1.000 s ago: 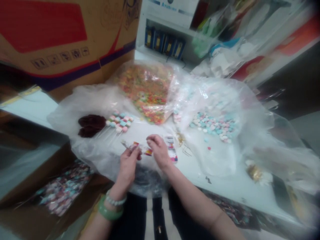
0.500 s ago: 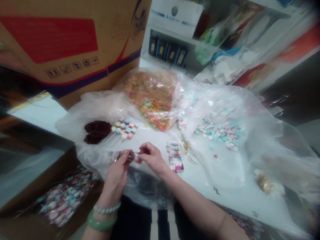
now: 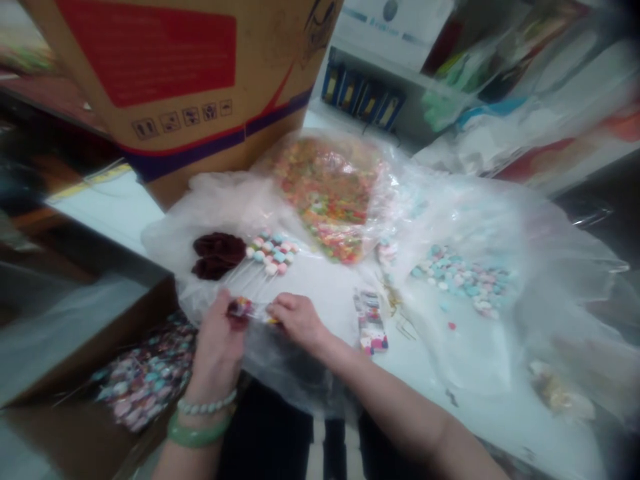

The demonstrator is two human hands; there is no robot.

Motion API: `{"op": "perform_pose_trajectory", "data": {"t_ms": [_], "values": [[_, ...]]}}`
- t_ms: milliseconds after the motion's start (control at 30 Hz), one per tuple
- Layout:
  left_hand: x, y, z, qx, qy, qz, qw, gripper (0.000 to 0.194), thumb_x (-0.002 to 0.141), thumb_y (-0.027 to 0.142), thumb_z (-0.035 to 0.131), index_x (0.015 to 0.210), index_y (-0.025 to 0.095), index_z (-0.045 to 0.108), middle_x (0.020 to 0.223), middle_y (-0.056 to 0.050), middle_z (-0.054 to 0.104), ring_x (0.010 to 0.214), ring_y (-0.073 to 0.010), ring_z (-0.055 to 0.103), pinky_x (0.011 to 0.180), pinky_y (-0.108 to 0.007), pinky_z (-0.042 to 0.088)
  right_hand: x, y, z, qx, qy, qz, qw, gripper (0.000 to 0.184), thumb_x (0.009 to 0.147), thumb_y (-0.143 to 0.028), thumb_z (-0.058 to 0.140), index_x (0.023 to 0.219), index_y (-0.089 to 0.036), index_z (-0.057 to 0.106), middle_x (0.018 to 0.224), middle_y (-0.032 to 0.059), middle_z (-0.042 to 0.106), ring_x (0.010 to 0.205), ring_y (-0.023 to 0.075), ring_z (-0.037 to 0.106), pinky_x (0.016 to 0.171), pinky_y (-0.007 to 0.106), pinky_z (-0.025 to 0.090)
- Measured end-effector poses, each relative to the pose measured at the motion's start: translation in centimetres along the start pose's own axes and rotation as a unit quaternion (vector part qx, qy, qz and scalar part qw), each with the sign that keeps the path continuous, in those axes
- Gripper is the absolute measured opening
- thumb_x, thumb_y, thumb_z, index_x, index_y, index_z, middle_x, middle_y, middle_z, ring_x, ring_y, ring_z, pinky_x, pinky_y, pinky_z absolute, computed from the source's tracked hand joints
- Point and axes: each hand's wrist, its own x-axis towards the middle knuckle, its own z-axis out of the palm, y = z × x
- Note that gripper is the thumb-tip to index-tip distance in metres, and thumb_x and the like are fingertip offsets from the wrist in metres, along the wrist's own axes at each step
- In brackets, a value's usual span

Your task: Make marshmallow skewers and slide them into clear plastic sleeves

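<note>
My left hand (image 3: 220, 337), with a bead bracelet and a green bangle at the wrist, is closed on a small clear packet (image 3: 243, 307) with dark and coloured contents. My right hand (image 3: 299, 322) pinches the packet's other end; blur hides the detail. Just beyond the hands lie marshmallow skewers (image 3: 274, 253) with pale sticks pointing toward me. Dark brown soft-looking pieces (image 3: 217, 255) sit to their left. Right of my right hand is a small stack of printed wrappers or cards (image 3: 373, 328), with gold tie-like strips (image 3: 393, 299) beside it.
A large cardboard box (image 3: 200, 80) stands at the back left. Bags of orange-green candy (image 3: 335, 193) and pastel marshmallows (image 3: 465, 280) lie on the white table (image 3: 425, 393). Down on the left, an open carton (image 3: 90, 347) holds many wrapped sweets (image 3: 145, 387). Shelves (image 3: 400, 73) rise behind.
The camera has turned, so the scene sits further right. My right hand has gone from pinching a small red piece by the packet to gripping the packet's end, which looks stretched between both hands.
</note>
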Motion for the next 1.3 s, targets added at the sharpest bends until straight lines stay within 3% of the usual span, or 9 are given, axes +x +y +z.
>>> {"op": "perform_pose_trajectory", "data": {"t_ms": [133,267,433,500,600,733,933,1067,1300], "values": [[0.0,0.1,-0.5,-0.006,-0.051,-0.081,0.995,0.006,0.082,0.018,0.066,0.079,0.014,0.068,0.076,-0.005,0.069,0.063,-0.0155,0.064,0.055,-0.026,0.055,1.5,-0.4,0.9,-0.110,0.035,-0.042,0.992,0.031,0.087,-0.030,0.058,0.057,-0.022,0.053,0.056,-0.0051,0.051,0.060,0.0119,0.050,0.057,0.023,0.034],[0.4,0.6,-1.3,0.000,-0.022,-0.114,0.993,0.012,0.084,0.012,0.061,0.073,0.012,0.067,0.068,-0.005,0.067,0.057,-0.0150,0.063,0.052,-0.026,0.055,3.9,-0.9,1.0,-0.195,0.012,-0.079,0.978,0.025,0.095,-0.036,0.051,0.077,-0.026,0.065,0.072,-0.0033,0.064,0.071,0.0143,0.058,0.063,0.024,0.037],[0.5,1.5,-1.5,-0.006,-0.020,-0.102,0.995,0.017,0.086,0.005,0.053,0.077,0.012,0.065,0.071,-0.005,0.067,0.059,-0.0141,0.064,0.054,-0.025,0.057,6.8,-0.5,2.0,-0.426,0.031,-0.078,0.901,0.022,0.095,-0.037,0.051,0.090,-0.024,0.068,0.090,0.0063,0.070,0.078,0.0193,0.061,0.063,0.027,0.037],[0.4,1.6,-1.7,0.007,-0.042,-0.108,0.993,0.015,0.086,0.006,0.054,0.076,0.012,0.064,0.072,-0.005,0.067,0.059,-0.0142,0.064,0.053,-0.025,0.056,7.0,0.1,2.1,-0.443,0.049,-0.067,0.893,0.018,0.093,-0.032,0.052,0.091,-0.023,0.068,0.092,0.0077,0.070,0.077,0.0198,0.061,0.062,0.028,0.038],[0.3,1.4,-1.9,0.025,-0.055,-0.099,0.993,0.011,0.086,0.008,0.058,0.076,0.012,0.062,0.071,-0.003,0.065,0.056,-0.0126,0.062,0.050,-0.022,0.055,6.1,1.0,1.1,-0.387,0.116,-0.056,0.913,0.016,0.089,-0.022,0.050,0.091,-0.023,0.066,0.092,0.0056,0.069,0.077,0.0190,0.060,0.064,0.027,0.038],[0.2,1.0,-1.3,0.044,-0.071,-0.102,0.991,0.011,0.089,0.008,0.054,0.087,0.010,0.065,0.083,-0.008,0.070,0.064,-0.0143,0.067,0.055,-0.025,0.058,4.4,2.0,-2.5,-0.209,0.225,-0.016,0.952,0.015,0.080,-0.022,0.050,0.087,-0.021,0.063,0.075,0.0001,0.063,0.071,0.0171,0.055,0.064,0.026,0.037],[-0.1,0.4,1.0,0.021,-0.040,-0.083,0.996,0.013,0.087,0.005,0.057,0.077,0.011,0.064,0.071,-0.004,0.068,0.058,-0.0135,0.065,0.054,-0.026,0.059,1.5,2.5,-7.8,0.076,0.142,0.130,0.978,0.014,0.060,-0.031,0.062,0.060,-0.017,0.060,0.048,-0.0055,0.045,0.050,0.0108,0.038,0.052,0.025,0.029],[-0.3,-0.3,2.2,-0.023,-0.025,-0.043,0.998,0.015,0.086,0.005,0.060,0.073,0.011,0.063,0.067,-0.003,0.066,0.060,-0.0166,0.067,0.058,-0.029,0.060,-2.3,2.8,-8.8,0.162,0.121,0.066,0.977,0.016,0.064,-0.033,0.066,0.065,-0.017,0.063,0.050,-0.0048,0.048,0.051,0.0109,0.041,0.054,0.025,0.032],[-2.1,-0.9,4.7,-0.058,0.001,-0.091,0.994,0.020,0.093,0.011,0.053,0.076,0.013,0.062,0.070,-0.003,0.068,0.062,-0.0157,0.068,0.061,-0.031,0.061,-8.6,3.8,-9.3,-0.031,0.158,-0.145,0.976,0.012,0.081,-0.023,0.060,0.070,-0.019,0.063,0.065,-0.0013,0.057,0.063,0.0130,0.053,0.062,0.025,0.038]]}}
